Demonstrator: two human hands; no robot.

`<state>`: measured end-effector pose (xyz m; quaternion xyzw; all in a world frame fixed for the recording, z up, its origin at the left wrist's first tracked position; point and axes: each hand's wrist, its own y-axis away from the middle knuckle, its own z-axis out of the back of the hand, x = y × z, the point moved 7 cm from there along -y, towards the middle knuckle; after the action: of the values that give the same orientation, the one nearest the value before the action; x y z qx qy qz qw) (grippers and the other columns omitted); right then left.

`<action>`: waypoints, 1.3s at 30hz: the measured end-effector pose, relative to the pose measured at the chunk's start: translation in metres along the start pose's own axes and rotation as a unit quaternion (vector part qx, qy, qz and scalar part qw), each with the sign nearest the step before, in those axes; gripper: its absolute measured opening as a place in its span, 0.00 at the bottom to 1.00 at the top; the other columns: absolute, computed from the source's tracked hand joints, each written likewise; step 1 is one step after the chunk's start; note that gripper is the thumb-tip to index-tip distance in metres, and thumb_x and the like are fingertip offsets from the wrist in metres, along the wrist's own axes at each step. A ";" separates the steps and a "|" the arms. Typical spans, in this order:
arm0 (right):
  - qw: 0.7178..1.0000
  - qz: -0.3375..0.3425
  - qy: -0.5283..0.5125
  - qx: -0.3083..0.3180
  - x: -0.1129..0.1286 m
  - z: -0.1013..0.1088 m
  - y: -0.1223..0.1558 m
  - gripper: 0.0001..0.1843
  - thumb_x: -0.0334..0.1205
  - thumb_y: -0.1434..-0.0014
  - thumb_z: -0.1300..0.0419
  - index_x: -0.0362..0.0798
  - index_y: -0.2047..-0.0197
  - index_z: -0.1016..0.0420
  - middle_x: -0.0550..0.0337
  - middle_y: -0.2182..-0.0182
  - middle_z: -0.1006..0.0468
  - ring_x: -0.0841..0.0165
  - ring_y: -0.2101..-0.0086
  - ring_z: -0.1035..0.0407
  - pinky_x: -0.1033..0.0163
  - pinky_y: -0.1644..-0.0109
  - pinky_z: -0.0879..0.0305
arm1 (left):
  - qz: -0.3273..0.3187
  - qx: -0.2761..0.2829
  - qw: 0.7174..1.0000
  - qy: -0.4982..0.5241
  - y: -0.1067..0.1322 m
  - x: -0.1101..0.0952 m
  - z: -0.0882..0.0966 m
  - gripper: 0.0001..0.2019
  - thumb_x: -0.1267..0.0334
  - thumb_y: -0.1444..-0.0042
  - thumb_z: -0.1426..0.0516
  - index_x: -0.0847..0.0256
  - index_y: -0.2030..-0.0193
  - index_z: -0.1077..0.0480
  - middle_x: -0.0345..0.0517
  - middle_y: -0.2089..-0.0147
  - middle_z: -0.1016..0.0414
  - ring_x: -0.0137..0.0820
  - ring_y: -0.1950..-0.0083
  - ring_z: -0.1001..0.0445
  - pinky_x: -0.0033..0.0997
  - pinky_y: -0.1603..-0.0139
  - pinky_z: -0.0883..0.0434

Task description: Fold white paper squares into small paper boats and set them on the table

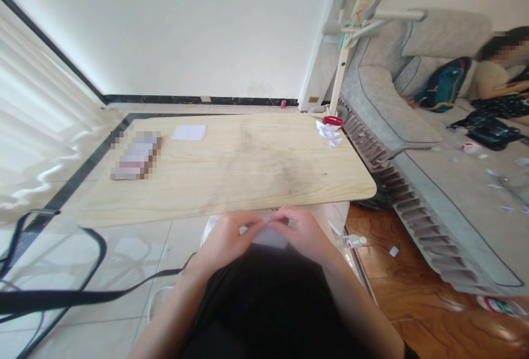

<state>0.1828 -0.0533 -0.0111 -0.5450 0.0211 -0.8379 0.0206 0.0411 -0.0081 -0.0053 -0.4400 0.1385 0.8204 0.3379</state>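
Just off the table's near edge, above my lap, both hands are closed in pinches on one sheet of white paper (pixel 269 239). My left hand (pixel 232 235) grips its upper edge from the left. From the right, my right hand (pixel 305 233) pinches the same edge, the fingertips of both hands nearly meeting. The lower part of the paper hangs toward my dark clothing; whether it has folds I cannot make out. On the table's far right corner lie several folded white paper pieces (pixel 329 132), with red-handled scissors (pixel 332 122) beside them.
The wooden table (pixel 215 177) bears white sheets (pixel 189 133) and a pixelated box-like object (pixel 138 155) at left. A grey sofa (pixel 384 89) with a backpack (pixel 444 86) and a seated person stands right. A white bottle (pixel 355 241) is near my right forearm; a black strap (pixel 140 282) crosses left.
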 end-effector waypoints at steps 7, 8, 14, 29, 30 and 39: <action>1.000 -0.004 0.012 -0.018 0.000 0.011 0.003 0.05 0.35 0.40 0.38 0.48 0.67 0.20 0.60 0.70 0.18 0.65 0.66 0.25 0.62 0.60 0.34 | 0.008 -0.073 0.997 0.024 0.001 0.003 0.018 0.12 0.58 0.38 0.43 0.60 0.67 0.21 0.43 0.64 0.17 0.33 0.63 0.21 0.27 0.61 0.29; 1.000 -0.005 0.014 -0.017 -0.002 0.013 0.004 0.05 0.36 0.40 0.38 0.48 0.67 0.20 0.60 0.70 0.18 0.65 0.66 0.25 0.62 0.60 0.33 | 0.008 -0.072 0.997 0.021 0.001 0.003 0.019 0.12 0.58 0.38 0.43 0.60 0.67 0.21 0.43 0.64 0.17 0.34 0.63 0.21 0.27 0.62 0.29; 0.996 -0.020 0.049 -0.066 -0.012 0.039 0.011 0.06 0.36 0.41 0.38 0.48 0.68 0.20 0.59 0.70 0.18 0.64 0.67 0.26 0.61 0.60 0.32 | 0.021 -0.151 0.988 -0.033 0.002 0.012 0.049 0.11 0.59 0.39 0.43 0.61 0.66 0.22 0.44 0.64 0.17 0.34 0.63 0.21 0.28 0.63 0.29; 0.941 -0.099 -0.266 -0.183 -0.027 0.014 0.007 0.12 0.46 0.52 0.30 0.48 0.68 0.23 0.62 0.75 0.23 0.68 0.75 0.32 0.64 0.71 0.36 | 0.103 -0.131 0.971 0.173 0.000 -0.001 0.005 0.12 0.56 0.43 0.41 0.62 0.61 0.22 0.46 0.65 0.18 0.35 0.63 0.22 0.30 0.62 0.26; 0.938 -0.099 -0.281 -0.178 -0.027 0.011 0.007 0.12 0.45 0.52 0.30 0.49 0.69 0.24 0.63 0.76 0.24 0.69 0.76 0.32 0.64 0.72 0.37 | 0.107 -0.146 0.966 0.182 0.001 -0.002 0.005 0.12 0.56 0.43 0.41 0.62 0.64 0.22 0.45 0.67 0.19 0.35 0.65 0.22 0.29 0.65 0.27; 0.950 -0.075 -0.282 -0.115 -0.012 -0.002 0.008 0.10 0.45 0.49 0.32 0.49 0.69 0.26 0.66 0.78 0.30 0.71 0.76 0.36 0.65 0.71 0.38 | 0.102 -0.193 0.956 0.194 0.006 -0.007 0.008 0.10 0.58 0.44 0.41 0.62 0.69 0.24 0.43 0.70 0.20 0.32 0.68 0.25 0.26 0.69 0.29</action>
<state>0.1861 -0.0603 -0.0233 -0.7578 0.0699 -0.6410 -0.0997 0.0345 -0.0111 0.0042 -0.6308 0.0850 0.7606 0.1277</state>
